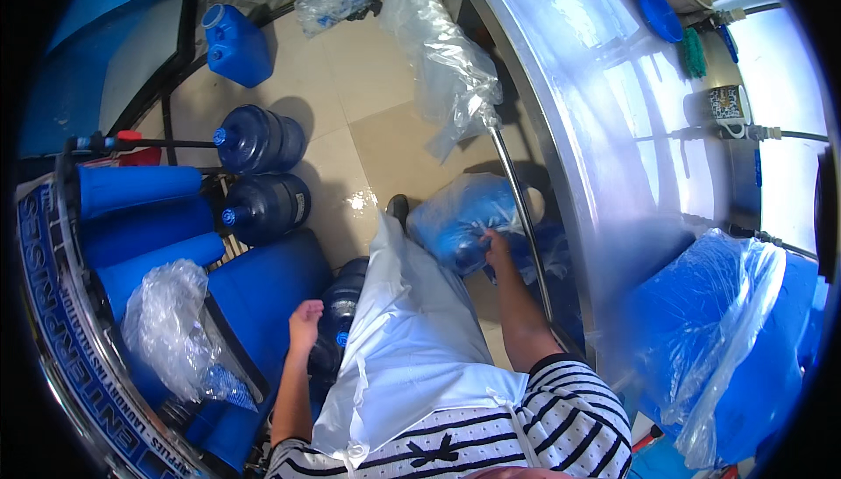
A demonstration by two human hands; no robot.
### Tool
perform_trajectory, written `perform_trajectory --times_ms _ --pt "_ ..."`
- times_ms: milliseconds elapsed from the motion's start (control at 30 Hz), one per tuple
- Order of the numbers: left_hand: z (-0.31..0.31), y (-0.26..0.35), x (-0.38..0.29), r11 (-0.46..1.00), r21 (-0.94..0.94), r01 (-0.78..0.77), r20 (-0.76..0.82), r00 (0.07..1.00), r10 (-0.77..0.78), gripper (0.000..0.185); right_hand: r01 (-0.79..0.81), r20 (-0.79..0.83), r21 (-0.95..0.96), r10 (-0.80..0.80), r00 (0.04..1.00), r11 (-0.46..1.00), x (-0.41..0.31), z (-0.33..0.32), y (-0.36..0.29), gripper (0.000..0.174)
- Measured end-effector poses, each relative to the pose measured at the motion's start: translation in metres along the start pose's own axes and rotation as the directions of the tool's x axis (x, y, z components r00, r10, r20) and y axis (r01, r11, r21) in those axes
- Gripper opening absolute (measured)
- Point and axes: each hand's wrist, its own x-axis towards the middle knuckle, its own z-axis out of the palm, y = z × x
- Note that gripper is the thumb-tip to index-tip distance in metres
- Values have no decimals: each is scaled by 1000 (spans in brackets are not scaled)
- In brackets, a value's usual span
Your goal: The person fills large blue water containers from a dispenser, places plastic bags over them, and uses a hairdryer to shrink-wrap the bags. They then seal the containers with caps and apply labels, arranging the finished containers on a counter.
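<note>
My right hand grips the gathered clear plastic on a large blue water container, low beside the steel counter. My left hand is raised on the other side of my white apron, fingers partly curled, with nothing seen in it. Close to it, a dark blue round water bottle with a blue cap lies partly hidden by the apron. Two more round bottles, one farther and one nearer, are at the left of the tiled floor.
The steel counter with a metal rail runs along the right; a plastic-wrapped blue container stands there. Clear plastic bags hang from the rail. A blue jerrycan is at the upper left, blue containers at the left.
</note>
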Motion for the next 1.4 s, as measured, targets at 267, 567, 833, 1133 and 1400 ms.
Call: perform_trajectory --times_ms 267,567,833,1133,1400 --pt "5 48 120 972 -102 -212 52 975 218 26 -77 -288 175 126 949 982 51 -26 -54 16" --pt "38 102 132 981 28 -194 112 975 190 30 -100 -471 -702 -354 808 705 101 2 -59 48" --pt "114 221 95 816 154 -558 434 780 451 31 199 239 -969 -348 906 -147 -76 106 -33 87" --pt "152 342 44 515 48 -856 843 311 438 26 567 610 -661 -87 787 492 -321 116 -149 44" --pt "213 342 -59 299 -6 -954 968 69 241 24 59 47 -997 -233 971 48 -462 -153 -116 49"
